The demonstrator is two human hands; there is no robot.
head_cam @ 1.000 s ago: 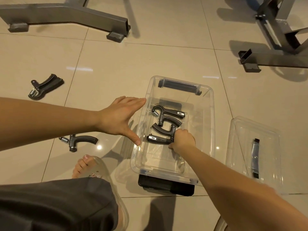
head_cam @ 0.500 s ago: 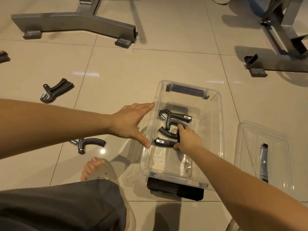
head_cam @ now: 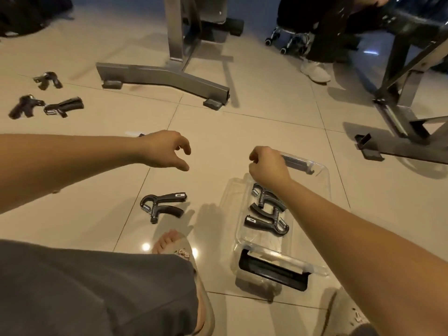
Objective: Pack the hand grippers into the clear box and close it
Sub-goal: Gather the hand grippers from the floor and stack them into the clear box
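Right hand [head_cam: 268,166] withdrawn, two hand grippers [head_cam: 265,220] in clear box [head_cam: 324,187]

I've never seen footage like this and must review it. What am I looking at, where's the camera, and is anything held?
No machine: a person's two bare arms, filmed by a camera on their head, looking down at a tiled floor. The clear box holds two hand grippers, a farther gripper and a nearer gripper. A third gripper lies on the floor by the foot; three more grippers lie far left. The left hand hovers empty, fingers loose. The right hand is curled above the box, palm hidden.
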